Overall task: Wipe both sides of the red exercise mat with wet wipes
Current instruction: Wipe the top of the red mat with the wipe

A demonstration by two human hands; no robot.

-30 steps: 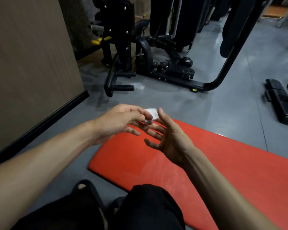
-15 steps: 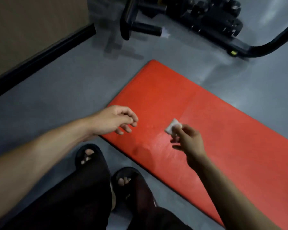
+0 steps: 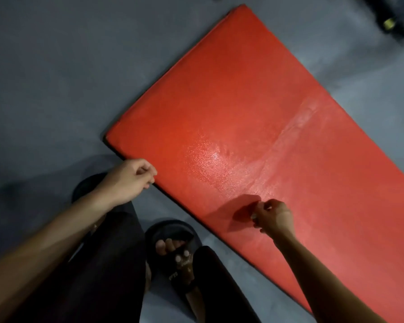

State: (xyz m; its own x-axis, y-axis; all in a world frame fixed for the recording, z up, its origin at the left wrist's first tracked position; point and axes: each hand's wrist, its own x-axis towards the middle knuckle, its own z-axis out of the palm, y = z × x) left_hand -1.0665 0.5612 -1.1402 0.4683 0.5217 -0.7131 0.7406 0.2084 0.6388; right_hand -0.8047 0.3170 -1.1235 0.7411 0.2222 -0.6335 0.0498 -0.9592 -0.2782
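Flat red rectangular exercise mat [image 3: 254, 117] with a pebbled surface lies on the grey floor [image 3: 56, 78], running diagonally from the near-left corner toward the far and right edges of the view. A pale glossy patch and a faint crease line show near the mat's middle. Left hand [image 3: 128, 180] sits at the mat's near-left edge, close to its near corner, fingers curled loosely inward, fingertips at the mat's rim; whether they pinch the rim or only touch it cannot be told, so this grip stays uncertain. Right hand [image 3: 273, 216] is over the mat, just inside its near long edge, fingers curled into a tight grip round a small white wet wipe [image 3: 254, 215], of which only a sliver shows at the fingertips. The hand casts a dark shadow on the mat to its left; whether the wipe touches the surface cannot be told. Both forearms reach in from the bottom of the view. Below, dark trousers [image 3: 98, 264] and black slide sandals [image 3: 173, 250] stand on the floor just beside the mat's near edge, toes showing. A dark piece of equipment [image 3: 392, 17] with a small yellow mark is blurred at the far right corner.
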